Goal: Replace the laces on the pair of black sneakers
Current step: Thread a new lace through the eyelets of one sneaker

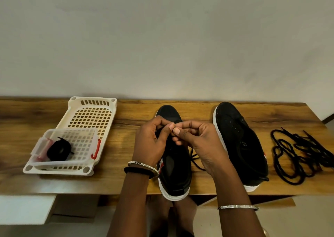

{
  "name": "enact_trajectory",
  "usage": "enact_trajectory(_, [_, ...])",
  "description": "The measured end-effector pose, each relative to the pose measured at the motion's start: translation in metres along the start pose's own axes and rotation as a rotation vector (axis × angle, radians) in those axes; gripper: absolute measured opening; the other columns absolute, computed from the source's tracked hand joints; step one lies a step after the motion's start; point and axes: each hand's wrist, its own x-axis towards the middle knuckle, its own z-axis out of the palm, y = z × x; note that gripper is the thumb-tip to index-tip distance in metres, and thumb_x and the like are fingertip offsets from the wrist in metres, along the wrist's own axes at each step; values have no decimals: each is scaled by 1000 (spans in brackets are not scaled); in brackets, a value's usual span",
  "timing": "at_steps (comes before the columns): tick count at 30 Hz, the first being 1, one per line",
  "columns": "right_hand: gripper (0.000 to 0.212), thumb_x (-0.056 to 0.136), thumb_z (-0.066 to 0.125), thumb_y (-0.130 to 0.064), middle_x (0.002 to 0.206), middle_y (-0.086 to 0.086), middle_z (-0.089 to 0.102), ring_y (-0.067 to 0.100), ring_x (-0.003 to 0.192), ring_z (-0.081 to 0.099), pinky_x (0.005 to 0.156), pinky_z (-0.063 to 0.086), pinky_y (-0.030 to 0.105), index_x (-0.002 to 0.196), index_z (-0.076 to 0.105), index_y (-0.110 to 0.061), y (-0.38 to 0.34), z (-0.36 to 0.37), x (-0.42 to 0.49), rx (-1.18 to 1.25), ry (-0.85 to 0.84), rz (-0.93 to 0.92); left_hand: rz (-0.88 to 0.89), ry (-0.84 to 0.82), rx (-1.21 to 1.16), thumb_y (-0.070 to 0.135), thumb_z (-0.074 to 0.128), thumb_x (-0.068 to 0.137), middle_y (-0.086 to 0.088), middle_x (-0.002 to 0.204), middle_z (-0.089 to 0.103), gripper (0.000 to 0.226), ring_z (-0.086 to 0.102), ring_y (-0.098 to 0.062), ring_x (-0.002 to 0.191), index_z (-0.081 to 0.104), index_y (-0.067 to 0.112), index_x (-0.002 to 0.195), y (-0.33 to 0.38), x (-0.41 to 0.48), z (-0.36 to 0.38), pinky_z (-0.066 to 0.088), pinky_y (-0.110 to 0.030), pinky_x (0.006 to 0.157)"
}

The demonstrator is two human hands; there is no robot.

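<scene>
Two black sneakers with white soles stand on the wooden table, toes pointing away. My left hand [153,142] and my right hand [200,142] meet over the left sneaker [176,173], fingers curled and pinching a thin black lace [196,161] whose loose end trails off the shoe's right side. The pinched part is mostly hidden by my fingers. The right sneaker [240,144] has bare eyelets and no lace. A tangle of loose black laces [300,155] lies to its right. A coiled black lace [58,151] sits in a small clear box.
A white perforated plastic basket [94,113] lies at the left of the table [117,180], holding the small clear box [81,161] with red clips. The table's front edge runs just under the sneaker heels. A plain wall stands behind.
</scene>
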Motion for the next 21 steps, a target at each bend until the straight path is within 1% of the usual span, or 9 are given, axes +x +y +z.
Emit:
enact_trajectory(2, [19,84,74,-1,82,18,75,20,71,70,66,60,23,101,71,7,1,-1,1,-12,26,-1,-2,13,97,21,68,92,12,77,68,8,64,-3,74,70,15,88,-1,0,2,50,-20,62])
enact_trajectory(4, [19,84,74,1,79,18,74,22,71,70,66,60,24,101,69,8,1,-3,1,-8,46,-4,-4,4,157,23,68,92,14,79,69,8,64,0,76,72,17,90,-2,1,3,51,-20,64])
enact_trajectory(7, [20,85,74,0,81,21,73,22,73,70,66,59,24,103,67,7,1,-4,1,-15,73,-6,-23,-54,100,21,70,90,15,86,71,7,65,1,85,75,22,95,-4,1,0,51,-16,72])
enact_trajectory(9, [22,87,73,-2,87,25,73,23,75,70,68,58,26,106,65,5,2,-4,2,-45,101,-12,-37,-89,47,16,73,88,13,93,73,14,66,1,92,76,23,99,-5,0,-1,52,-14,77])
enact_trajectory(12, [23,89,73,-5,88,25,73,23,76,70,71,55,30,109,63,1,3,-4,3,-95,115,-22,-30,-74,41,15,75,86,14,96,73,19,66,1,96,76,26,101,-3,0,-3,51,-14,79])
enact_trajectory(14, [22,90,73,-7,87,21,75,23,76,71,71,55,30,108,63,-1,3,-4,3,-109,122,-22,-22,-46,64,17,75,86,15,95,73,16,66,0,95,76,28,98,-2,0,-2,51,-16,79])
enact_trajectory(17, [17,92,71,-12,86,12,77,18,76,70,69,54,26,105,66,-3,2,-6,3,-118,148,-6,-62,52,143,22,74,86,17,93,71,11,64,0,93,76,30,93,-4,1,-2,49,-20,77])
enact_trajectory(20, [5,91,72,-12,80,3,75,9,71,66,62,50,20,95,70,-12,1,-13,2,-216,196,-10,-83,131,106,24,72,88,15,95,71,8,66,-2,92,74,28,95,-11,2,-4,55,-30,79])
enact_trajectory(21, [6,89,74,-12,75,-2,71,7,69,63,60,48,17,93,71,-15,1,-16,2,-268,193,-17,-78,158,92,24,71,89,14,94,72,8,67,-4,92,74,26,96,-12,2,-5,56,-31,79])
